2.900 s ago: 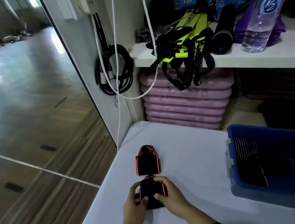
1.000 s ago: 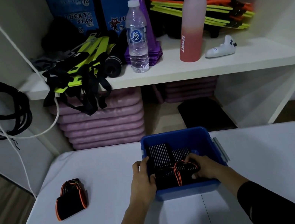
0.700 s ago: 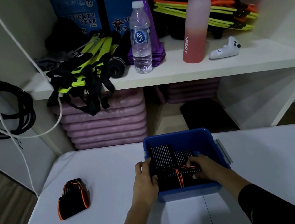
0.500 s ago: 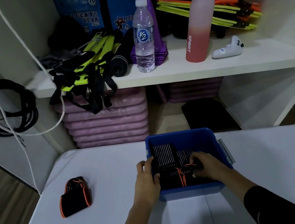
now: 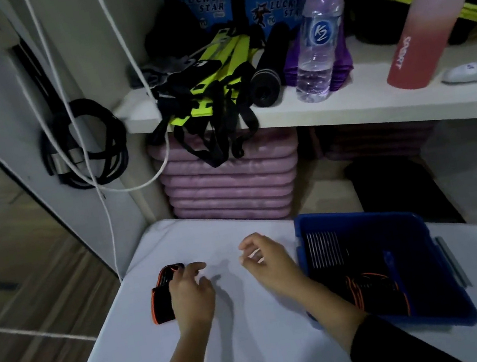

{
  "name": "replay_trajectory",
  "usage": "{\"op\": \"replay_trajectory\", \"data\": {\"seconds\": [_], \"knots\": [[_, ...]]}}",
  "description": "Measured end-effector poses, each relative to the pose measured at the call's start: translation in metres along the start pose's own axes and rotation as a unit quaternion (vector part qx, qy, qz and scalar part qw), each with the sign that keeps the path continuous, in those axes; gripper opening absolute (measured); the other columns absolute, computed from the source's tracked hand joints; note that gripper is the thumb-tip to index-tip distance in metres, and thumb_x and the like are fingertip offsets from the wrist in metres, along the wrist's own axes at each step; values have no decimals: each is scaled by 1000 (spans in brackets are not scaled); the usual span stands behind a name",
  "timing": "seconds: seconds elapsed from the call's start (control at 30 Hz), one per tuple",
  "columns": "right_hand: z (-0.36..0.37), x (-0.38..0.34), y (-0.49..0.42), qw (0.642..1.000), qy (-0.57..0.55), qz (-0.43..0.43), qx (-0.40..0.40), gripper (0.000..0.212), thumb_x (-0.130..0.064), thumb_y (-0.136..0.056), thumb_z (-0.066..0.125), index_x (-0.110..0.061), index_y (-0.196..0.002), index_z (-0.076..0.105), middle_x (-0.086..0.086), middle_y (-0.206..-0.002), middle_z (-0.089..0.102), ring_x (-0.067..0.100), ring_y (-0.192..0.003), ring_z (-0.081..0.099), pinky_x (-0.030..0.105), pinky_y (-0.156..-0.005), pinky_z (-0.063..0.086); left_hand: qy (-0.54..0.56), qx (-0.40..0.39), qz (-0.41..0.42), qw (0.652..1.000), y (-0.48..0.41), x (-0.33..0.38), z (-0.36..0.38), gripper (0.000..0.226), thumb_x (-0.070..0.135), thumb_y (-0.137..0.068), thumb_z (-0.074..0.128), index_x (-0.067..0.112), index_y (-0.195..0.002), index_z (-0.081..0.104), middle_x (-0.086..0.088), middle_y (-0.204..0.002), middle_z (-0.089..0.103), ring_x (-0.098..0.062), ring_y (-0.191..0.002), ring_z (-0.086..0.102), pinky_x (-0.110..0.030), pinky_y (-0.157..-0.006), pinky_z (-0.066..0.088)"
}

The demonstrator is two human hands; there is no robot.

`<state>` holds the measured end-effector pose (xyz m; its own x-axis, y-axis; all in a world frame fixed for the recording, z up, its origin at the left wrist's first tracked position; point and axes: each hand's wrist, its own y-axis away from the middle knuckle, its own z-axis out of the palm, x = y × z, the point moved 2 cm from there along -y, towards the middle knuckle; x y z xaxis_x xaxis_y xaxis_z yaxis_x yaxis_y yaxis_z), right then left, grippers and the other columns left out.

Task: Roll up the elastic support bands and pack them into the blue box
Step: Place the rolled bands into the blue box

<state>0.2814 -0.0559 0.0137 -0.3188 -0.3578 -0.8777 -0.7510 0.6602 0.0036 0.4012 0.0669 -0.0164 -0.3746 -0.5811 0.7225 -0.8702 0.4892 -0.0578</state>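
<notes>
Elastic support band (image 5: 163, 299), black with orange trim, lies flat on the white table (image 5: 259, 351) near its left edge, and the left forearm reaches up from a dark sleeve at the bottom of the view to meet it. The left hand (image 5: 191, 296) lies palm down over the band's right side, fingers loosely spread and pointing away from the body; whether it presses the fabric cannot be told. The right hand (image 5: 272, 265) hovers just above the bare table between the band and the blue box (image 5: 427, 318), wrist bent, fingers loosely curled, holding nothing. The box sits to the right and holds rolled bands (image 5: 371, 285), dark with orange edging. Beyond the table a stack of purple mats (image 5: 232, 188) sits under a white shelf (image 5: 360, 103), which carries yellow-green straps (image 5: 215, 89), a clear water bottle (image 5: 317, 38) and a pink bottle (image 5: 424, 32).
</notes>
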Motion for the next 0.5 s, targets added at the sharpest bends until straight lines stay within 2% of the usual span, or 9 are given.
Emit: {"op": "replay_trajectory", "data": {"seconds": [0.1,0.17,0.27,0.37,0.43,0.5], "knots": [[58,4,-15,985,33,91,-144,40,-35,-91,53,-20,-127,44,8,-124,52,19,-105,54,29,-93,43,-48,35,-102,993,-16,-36,-18,36,5,-81,55,8,-118,56,-22,-120,49,-40,-111,41,-43,-96,37],[87,9,-23,972,49,124,-192,55,-39,-92,52,-23,-140,30,13,-136,44,27,-122,48,35,-103,39,-51,30,-146,988,-23,-56,-25,45,9,-82,56,9,-127,48,-27,-124,46,-43,-115,39,-47,-101,32],[118,12,-31,968,47,123,-215,71,-38,-89,56,-29,-148,16,13,-147,35,28,-135,36,39,-111,32,-23,-4,-193,981,-27,-79,-28,54,21,-83,59,19,-134,40,-20,-133,45,-41,-122,37,-49,-102,30],[138,13,-38,971,20,108,-211,76,-35,-85,61,-34,-147,16,5,-151,32,23,-139,32,38,-114,29,64,-49,-214,973,-25,-92,-27,64,42,-75,51,28,-136,37,-8,-136,50,-34,-126,39,-47,-104,32],[148,13,-42,972,21,91,-217,78,-35,-83,63,-37,-146,18,1,-151,34,21,-137,34,37,-113,30,89,-78,-200,973,-24,-93,-26,67,42,-68,40,29,-134,41,-2,-131,54,-31,-124,40,-38,-100,30],[156,14,-44,971,22,86,-222,76,-34,-83,64,-38,-145,22,0,-149,38,21,-135,38,35,-112,32,95,-94,-198,971,-27,-95,-25,63,41,-67,40,29,-129,46,-3,-123,58,-30,-121,42,-34,-100,29]]}}
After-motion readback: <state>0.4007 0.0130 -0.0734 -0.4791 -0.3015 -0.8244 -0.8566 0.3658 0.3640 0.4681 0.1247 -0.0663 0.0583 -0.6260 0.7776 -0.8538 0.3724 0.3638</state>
